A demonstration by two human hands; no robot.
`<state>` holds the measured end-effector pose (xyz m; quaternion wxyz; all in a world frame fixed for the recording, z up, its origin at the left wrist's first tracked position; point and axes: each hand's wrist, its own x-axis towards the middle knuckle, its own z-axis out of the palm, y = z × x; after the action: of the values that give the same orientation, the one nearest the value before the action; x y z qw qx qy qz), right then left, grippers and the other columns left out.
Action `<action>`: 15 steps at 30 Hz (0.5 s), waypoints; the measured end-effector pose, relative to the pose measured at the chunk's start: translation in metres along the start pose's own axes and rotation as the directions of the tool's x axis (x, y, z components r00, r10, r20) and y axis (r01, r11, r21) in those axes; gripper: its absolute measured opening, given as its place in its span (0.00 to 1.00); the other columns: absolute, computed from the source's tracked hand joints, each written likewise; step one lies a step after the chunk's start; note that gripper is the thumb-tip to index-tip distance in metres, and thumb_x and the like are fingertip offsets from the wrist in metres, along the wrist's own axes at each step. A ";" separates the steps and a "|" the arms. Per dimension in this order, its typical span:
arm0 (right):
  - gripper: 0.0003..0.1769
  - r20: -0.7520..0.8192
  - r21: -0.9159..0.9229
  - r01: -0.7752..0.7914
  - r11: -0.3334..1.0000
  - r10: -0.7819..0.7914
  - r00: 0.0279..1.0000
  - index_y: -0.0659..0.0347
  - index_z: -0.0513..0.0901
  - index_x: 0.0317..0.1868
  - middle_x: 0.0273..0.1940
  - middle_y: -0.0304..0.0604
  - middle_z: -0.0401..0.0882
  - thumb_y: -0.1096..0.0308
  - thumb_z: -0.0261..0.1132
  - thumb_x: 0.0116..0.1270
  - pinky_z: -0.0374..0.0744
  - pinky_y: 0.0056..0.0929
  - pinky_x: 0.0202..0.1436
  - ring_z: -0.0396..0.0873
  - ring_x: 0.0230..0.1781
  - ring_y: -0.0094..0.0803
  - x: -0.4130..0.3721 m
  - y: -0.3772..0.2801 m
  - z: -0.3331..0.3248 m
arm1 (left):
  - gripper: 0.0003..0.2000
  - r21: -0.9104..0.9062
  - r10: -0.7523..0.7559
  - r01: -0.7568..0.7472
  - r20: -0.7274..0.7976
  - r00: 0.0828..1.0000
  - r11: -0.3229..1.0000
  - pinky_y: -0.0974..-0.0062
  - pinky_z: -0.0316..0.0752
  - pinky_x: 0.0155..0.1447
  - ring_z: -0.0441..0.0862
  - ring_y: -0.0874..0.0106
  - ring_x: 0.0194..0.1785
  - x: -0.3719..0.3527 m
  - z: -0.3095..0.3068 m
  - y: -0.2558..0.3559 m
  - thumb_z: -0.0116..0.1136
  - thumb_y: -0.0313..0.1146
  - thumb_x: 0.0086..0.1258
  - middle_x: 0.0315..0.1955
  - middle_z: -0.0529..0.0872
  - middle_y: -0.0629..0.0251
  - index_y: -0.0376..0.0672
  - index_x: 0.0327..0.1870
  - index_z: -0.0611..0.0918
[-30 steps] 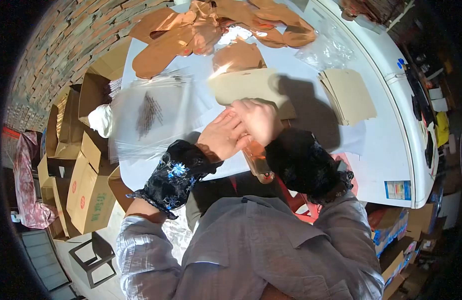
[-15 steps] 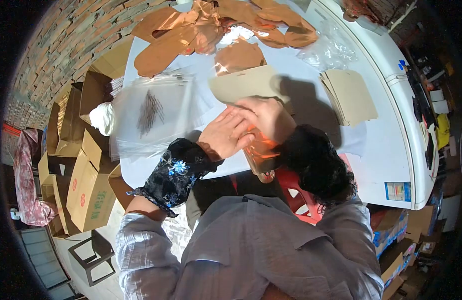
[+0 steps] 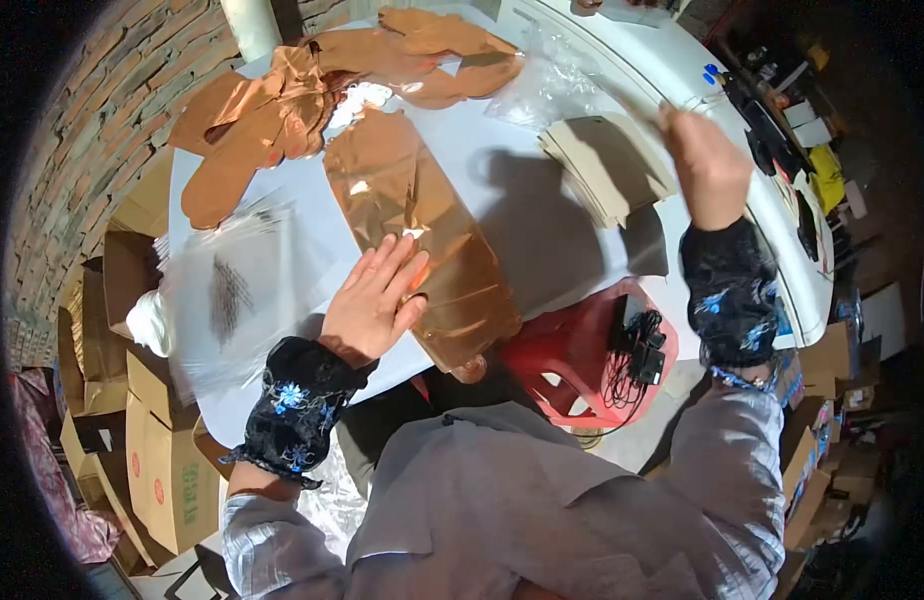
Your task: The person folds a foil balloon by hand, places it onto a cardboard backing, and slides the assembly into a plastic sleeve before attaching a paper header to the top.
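Note:
My left hand (image 3: 374, 300) lies with fingers stretched out on a long, flat copper-coloured foil balloon (image 3: 447, 260), near its left edge. The foil is creased and shiny, and its near end reaches the table edge. Raised over the table's right side, my right hand (image 3: 710, 165) has its fingers curled round a beige card (image 3: 632, 100), blurred and seen almost edge-on. Beneath and left of that hand is a stack of beige cards (image 3: 607, 165). More copper foil balloons (image 3: 252, 125) are heaped at the far side of the table.
Clear plastic bags (image 3: 232, 290) lie in a stack on the white table (image 3: 382, 385) at left. Crumpled clear plastic (image 3: 547, 85) sits at the back. A red stool (image 3: 572, 360) bears a black adapter and cable (image 3: 642, 355). Cardboard boxes (image 3: 167, 470) stand at left.
My right hand has left the foil and risen to the right with the beige card. My left hand now rests flat on the foil. The view has shifted right.

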<state>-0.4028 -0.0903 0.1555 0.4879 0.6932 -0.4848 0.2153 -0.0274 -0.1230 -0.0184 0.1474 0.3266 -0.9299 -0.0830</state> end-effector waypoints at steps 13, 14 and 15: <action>0.13 0.707 0.519 -0.523 0.676 0.005 0.708 0.60 0.84 0.41 0.36 0.48 0.80 0.58 0.65 0.70 0.78 0.38 0.42 0.80 0.39 0.48 -0.091 -0.005 0.066 | 0.28 0.028 0.020 -0.019 -0.003 1.000 0.999 0.59 0.53 0.81 0.56 0.58 0.80 0.001 0.001 0.000 0.49 0.46 0.78 0.77 0.62 0.58 0.47 0.76 0.67; 0.10 0.721 0.512 -0.518 0.686 -0.016 0.692 0.59 0.85 0.42 0.38 0.47 0.82 0.62 0.64 0.70 0.79 0.39 0.44 0.81 0.40 0.46 -0.086 -0.006 0.059 | 0.28 0.027 0.018 -0.018 -0.007 1.000 0.999 0.59 0.53 0.81 0.56 0.58 0.80 0.001 0.003 -0.001 0.48 0.46 0.78 0.77 0.62 0.58 0.47 0.76 0.66; 0.09 0.667 0.468 -0.418 0.778 0.000 0.745 0.59 0.85 0.43 0.40 0.46 0.82 0.64 0.64 0.69 0.80 0.39 0.44 0.82 0.41 0.45 -0.085 -0.007 0.060 | 0.28 0.032 0.011 -0.010 -0.007 1.000 0.999 0.59 0.53 0.81 0.56 0.58 0.80 -0.001 0.003 -0.003 0.48 0.46 0.78 0.77 0.62 0.58 0.47 0.76 0.66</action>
<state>-0.4437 -0.1037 0.0609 0.0257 0.7772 -0.6066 0.1651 -0.0259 -0.1247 -0.0222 0.1461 0.3243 -0.9323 -0.0663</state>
